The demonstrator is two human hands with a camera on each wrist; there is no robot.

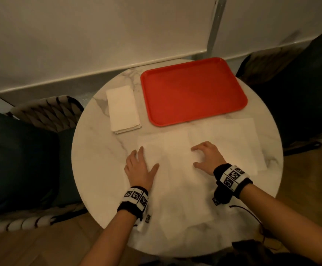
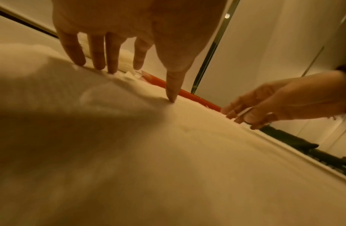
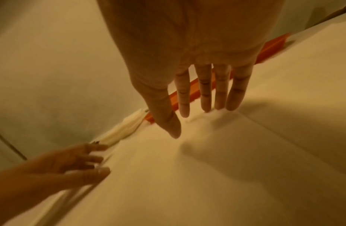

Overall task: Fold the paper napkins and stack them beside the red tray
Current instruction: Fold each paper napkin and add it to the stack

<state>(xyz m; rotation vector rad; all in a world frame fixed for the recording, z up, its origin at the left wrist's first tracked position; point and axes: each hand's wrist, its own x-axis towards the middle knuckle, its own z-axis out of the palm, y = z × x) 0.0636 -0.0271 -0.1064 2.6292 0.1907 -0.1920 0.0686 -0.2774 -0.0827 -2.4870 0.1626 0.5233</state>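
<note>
A red tray point(image 1: 193, 91) lies at the back of the round marble table point(image 1: 102, 169). To its left sits a stack of folded white napkins point(image 1: 122, 109). Unfolded white napkins point(image 1: 177, 181) overlap across the table's front half, one more point(image 1: 238, 139) reaching to the right. My left hand point(image 1: 140, 167) lies flat on the left part of the front napkin, fingers spread and straight point(image 2: 112, 61). My right hand point(image 1: 206, 156) rests on the napkin's middle with straight fingertips point(image 3: 206, 100) touching the paper. Neither hand grips anything.
Dark cushioned chairs with woven backs stand at the left point(image 1: 22, 158) and right point(image 1: 298, 96) of the table. A white wall panel point(image 1: 98, 45) runs close behind it. A thin black cable point(image 1: 252, 215) trails from my right wrist over the table's front edge.
</note>
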